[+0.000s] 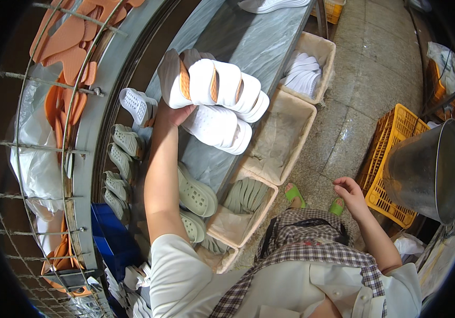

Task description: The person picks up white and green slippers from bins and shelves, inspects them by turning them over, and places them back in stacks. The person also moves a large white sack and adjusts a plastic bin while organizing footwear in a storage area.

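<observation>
White slippers [226,91] sat bunched in two nested rows over the grey bench [238,45], left hand [181,114] against their near end. Left fingers were hidden behind them, so pinching or spread: couldn't tell. Right hand [349,195] hung well apart, fingers loosely bent, nothing visible in it. Judgement: the step looked like handling the bunch one-handed; best done keeping it level, wrist under the load, free hand brought over to steady the far end so the nesting wouldn't slip, clear of the green clogs [198,193] nearer the body. Hard to read: exact slipper count, since they overlapped; whether the underside touched the bench; another white shoe [272,4], cut off at the top edge.
</observation>
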`<state>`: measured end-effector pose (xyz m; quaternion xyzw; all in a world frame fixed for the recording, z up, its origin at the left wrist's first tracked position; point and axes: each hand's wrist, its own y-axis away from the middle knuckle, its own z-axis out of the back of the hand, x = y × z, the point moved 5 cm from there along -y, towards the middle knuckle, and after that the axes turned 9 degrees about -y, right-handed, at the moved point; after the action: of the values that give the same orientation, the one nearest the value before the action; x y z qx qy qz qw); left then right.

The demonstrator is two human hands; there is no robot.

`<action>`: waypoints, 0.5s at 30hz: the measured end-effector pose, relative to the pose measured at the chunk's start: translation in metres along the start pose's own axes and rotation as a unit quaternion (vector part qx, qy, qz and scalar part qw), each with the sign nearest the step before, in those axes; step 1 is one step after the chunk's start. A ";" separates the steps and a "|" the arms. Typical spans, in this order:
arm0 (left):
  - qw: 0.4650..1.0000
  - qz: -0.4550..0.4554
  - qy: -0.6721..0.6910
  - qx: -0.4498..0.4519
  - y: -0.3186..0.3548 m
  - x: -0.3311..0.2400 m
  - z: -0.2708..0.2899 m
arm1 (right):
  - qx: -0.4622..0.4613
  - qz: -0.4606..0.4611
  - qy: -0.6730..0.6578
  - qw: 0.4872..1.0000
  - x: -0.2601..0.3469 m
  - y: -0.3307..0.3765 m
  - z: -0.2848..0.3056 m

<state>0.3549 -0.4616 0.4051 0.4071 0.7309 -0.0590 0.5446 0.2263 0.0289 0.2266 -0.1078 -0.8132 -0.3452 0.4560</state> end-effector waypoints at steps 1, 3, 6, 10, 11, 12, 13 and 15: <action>1.000 -0.012 -0.028 -0.007 -0.001 -0.002 0.007 | 0.007 0.003 0.008 1.000 0.000 -0.003 -0.004; 0.995 -0.045 -0.085 -0.008 -0.001 -0.009 0.031 | 0.021 0.003 0.026 0.999 -0.002 -0.006 -0.010; 0.960 -0.133 -0.083 -0.233 0.012 -0.026 0.114 | 0.035 -0.020 0.058 0.997 -0.015 -0.007 -0.014; 0.911 -0.141 -0.061 -0.384 0.043 -0.039 0.232 | 0.025 -0.043 0.121 0.991 -0.039 -0.009 -0.011; 0.898 -0.130 -0.053 -0.416 0.044 -0.040 0.255 | 0.027 -0.039 0.133 0.990 -0.044 -0.011 -0.010; 0.885 -0.120 -0.054 -0.447 0.044 -0.038 0.275 | 0.029 -0.043 0.148 0.988 -0.050 -0.013 -0.010; 0.890 -0.119 -0.050 -0.437 0.037 -0.037 0.286 | 0.021 -0.059 0.166 0.984 -0.056 -0.016 -0.011; 0.900 -0.115 -0.061 -0.416 0.023 -0.037 0.299 | 0.005 -0.061 0.185 0.981 -0.060 -0.021 -0.015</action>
<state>0.5968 -0.6245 0.3250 0.0524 0.6963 0.1632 0.6970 0.2594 0.0120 0.1726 0.0099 -0.7218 -0.3817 0.5773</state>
